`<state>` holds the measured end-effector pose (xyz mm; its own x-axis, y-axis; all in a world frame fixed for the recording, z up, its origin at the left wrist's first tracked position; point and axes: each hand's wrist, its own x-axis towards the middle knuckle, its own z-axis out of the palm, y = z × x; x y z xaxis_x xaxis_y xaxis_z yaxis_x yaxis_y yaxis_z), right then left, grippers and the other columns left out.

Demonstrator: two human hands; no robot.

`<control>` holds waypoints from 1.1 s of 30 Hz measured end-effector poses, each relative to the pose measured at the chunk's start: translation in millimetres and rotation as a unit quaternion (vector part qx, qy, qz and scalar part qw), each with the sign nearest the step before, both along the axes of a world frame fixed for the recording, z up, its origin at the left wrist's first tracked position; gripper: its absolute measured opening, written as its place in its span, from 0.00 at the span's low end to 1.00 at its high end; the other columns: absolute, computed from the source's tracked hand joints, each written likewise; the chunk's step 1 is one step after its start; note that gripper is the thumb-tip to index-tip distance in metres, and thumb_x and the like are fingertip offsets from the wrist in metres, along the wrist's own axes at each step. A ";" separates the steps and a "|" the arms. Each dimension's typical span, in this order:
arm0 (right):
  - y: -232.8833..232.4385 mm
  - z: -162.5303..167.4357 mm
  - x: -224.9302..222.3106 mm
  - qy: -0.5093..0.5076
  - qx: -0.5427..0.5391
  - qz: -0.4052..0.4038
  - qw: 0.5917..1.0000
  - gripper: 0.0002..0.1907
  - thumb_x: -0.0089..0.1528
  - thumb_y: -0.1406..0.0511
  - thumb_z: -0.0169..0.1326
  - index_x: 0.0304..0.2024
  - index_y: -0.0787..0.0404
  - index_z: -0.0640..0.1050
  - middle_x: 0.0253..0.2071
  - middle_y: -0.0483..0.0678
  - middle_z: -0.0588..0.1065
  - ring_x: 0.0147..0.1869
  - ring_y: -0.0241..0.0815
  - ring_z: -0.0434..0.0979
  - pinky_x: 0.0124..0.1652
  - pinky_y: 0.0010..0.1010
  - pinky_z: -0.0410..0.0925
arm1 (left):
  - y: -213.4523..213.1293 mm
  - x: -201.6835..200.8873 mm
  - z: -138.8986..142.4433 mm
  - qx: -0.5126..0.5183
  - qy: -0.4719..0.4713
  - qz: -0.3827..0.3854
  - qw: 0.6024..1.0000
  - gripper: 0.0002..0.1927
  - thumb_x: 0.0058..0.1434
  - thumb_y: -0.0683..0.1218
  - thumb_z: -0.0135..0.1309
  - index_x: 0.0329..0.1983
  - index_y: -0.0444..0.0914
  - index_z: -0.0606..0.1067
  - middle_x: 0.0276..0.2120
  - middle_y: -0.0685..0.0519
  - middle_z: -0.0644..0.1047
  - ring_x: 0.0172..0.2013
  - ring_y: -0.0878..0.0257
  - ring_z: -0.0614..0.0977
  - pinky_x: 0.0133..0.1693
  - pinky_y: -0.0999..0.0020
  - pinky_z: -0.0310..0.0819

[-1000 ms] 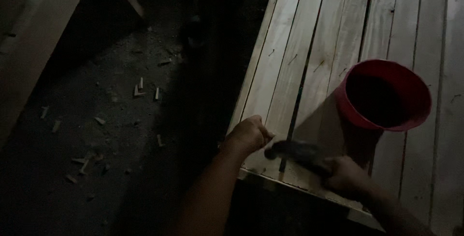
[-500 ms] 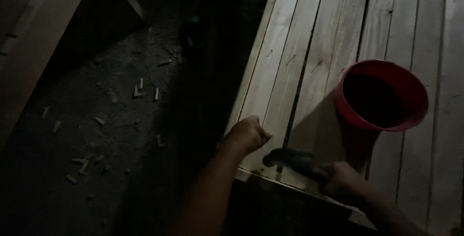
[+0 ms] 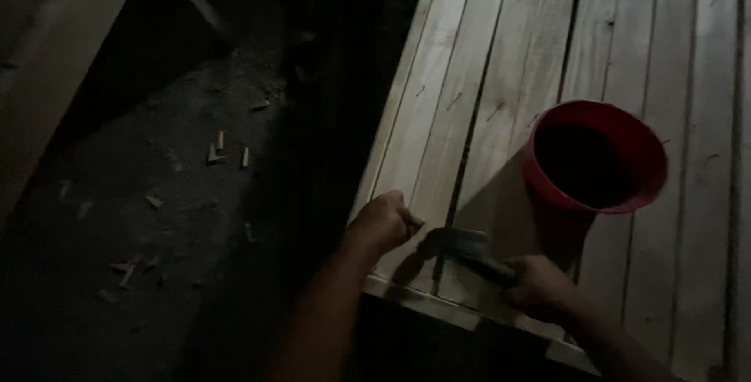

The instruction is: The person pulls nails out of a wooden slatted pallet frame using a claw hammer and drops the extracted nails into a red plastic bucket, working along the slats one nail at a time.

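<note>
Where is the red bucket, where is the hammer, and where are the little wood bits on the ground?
red bucket (image 3: 626, 198), head view, on its near rim.
hammer (image 3: 461, 241), head view, on its grey head.
little wood bits (image 3: 215, 154), head view, on one pale piece on the dark ground.

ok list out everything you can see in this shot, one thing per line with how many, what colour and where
wooden slat panel: one, pale wood, fills the right half, planks side by side with small nail marks
bucket: one, red, standing on the panel at the right
hammer: one, dark, head over the planks near the panel's front edge
wood offcuts: several, pale, scattered on the dark floor at the left
board: one, pale, lying at the far left
left hand: one, closed, pinching at the plank beside the hammer head; what it pinches is too small to tell
right hand: one, gripping the hammer handle
</note>
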<state>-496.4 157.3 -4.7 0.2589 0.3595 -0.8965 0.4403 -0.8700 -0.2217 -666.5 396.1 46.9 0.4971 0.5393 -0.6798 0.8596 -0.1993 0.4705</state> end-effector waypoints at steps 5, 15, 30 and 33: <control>-39.4 -2.3 46.8 0.010 0.165 -0.154 0.974 0.14 0.56 0.71 0.59 0.45 0.64 0.80 0.36 0.54 0.83 0.36 0.45 0.81 0.38 0.40 0.75 | -0.5 3.9 -8.4 0.093 -0.043 -0.133 0.986 0.13 0.58 0.53 0.66 0.40 0.40 0.86 0.47 0.49 0.78 0.43 0.56 0.83 0.45 0.62 0.80; -102.8 -12.4 136.3 -0.100 0.046 -0.166 0.980 0.33 0.56 0.73 0.62 0.66 0.56 0.75 0.53 0.52 0.81 0.50 0.48 0.83 0.50 0.40 0.77 | -31.0 135.6 -28.2 0.227 -0.277 -0.181 0.916 0.16 0.60 0.37 0.53 0.46 0.47 0.84 0.47 0.52 0.77 0.51 0.54 0.77 0.52 0.61 0.75; -140.1 -23.8 209.6 -0.052 0.008 -0.392 0.919 0.23 0.69 0.68 0.49 0.67 0.56 0.76 0.60 0.56 0.79 0.55 0.52 0.82 0.54 0.44 0.73 | -105.4 267.6 -35.5 0.088 -0.175 -0.360 0.912 0.16 0.64 0.43 0.49 0.51 0.48 0.82 0.48 0.50 0.81 0.49 0.52 0.84 0.49 0.56 0.80; -141.2 -31.1 215.1 -0.116 -0.084 -0.215 0.966 0.28 0.67 0.67 0.54 0.70 0.48 0.70 0.61 0.51 0.77 0.55 0.48 0.84 0.55 0.41 0.74 | -110.2 285.6 -45.0 0.120 -0.182 -0.383 0.898 0.16 0.64 0.44 0.49 0.53 0.43 0.81 0.50 0.45 0.79 0.49 0.48 0.82 0.47 0.51 0.81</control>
